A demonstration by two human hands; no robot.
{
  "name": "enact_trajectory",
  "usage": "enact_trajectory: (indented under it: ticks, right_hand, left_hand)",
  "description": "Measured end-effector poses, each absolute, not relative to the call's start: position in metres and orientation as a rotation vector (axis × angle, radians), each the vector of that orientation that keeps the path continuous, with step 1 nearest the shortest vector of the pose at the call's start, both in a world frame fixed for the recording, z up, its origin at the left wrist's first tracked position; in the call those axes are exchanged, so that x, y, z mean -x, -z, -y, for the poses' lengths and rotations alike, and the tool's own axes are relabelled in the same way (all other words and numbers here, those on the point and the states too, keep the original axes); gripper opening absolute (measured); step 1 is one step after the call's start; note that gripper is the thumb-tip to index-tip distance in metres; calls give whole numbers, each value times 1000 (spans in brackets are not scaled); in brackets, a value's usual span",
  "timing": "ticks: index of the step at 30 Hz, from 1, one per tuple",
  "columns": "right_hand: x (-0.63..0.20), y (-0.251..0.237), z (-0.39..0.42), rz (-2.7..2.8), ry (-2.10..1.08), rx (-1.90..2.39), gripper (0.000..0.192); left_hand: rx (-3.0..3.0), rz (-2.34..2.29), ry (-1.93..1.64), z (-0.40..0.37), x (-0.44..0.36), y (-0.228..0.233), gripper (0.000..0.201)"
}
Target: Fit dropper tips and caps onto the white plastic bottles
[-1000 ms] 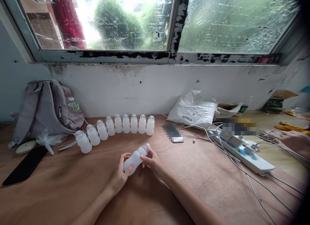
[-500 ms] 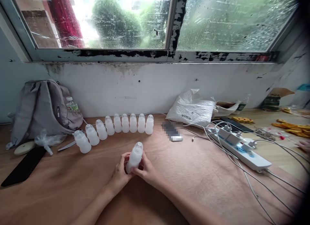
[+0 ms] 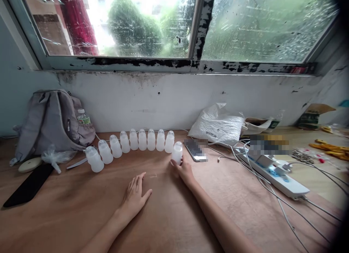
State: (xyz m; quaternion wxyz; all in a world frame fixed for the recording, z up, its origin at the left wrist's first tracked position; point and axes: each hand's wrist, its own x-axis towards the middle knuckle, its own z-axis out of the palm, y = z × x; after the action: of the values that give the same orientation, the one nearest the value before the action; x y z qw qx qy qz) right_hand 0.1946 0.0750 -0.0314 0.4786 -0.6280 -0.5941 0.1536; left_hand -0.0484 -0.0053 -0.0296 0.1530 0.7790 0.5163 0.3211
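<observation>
My right hand (image 3: 184,170) is closed round the lower part of a frosted white baby bottle (image 3: 177,151) with a clear cap. It stands upright at the right end of a curved row of several similar bottles (image 3: 142,140), close beside the last one. Whether its base rests on the table is hidden by my fingers. My left hand (image 3: 136,193) lies palm down on the brown table (image 3: 160,213), thumb apart from the fingers, with nothing in it. The leftmost bottle (image 3: 94,159) looks largest and nearest to me.
Right of the held bottle lies a phone (image 3: 195,151), partly blurred out. A silver plastic bag (image 3: 218,124) and a white power strip (image 3: 286,182) with loose cables occupy the right. A grey backpack (image 3: 51,122) and a black flat case (image 3: 28,185) are on the left.
Both hands held the bottle in front of me before. My left hand has let go and lowered to the table; my right hand has carried the bottle forward and right to the row's end.
</observation>
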Motion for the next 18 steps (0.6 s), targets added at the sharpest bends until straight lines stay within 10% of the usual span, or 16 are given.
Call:
enact_trajectory:
  ticks: [18]
  right_hand:
    - [-222, 34, -127, 1246, -357, 1462, 63]
  left_hand:
    - [-2196, -1298, -1051, 9, 43, 11, 26]
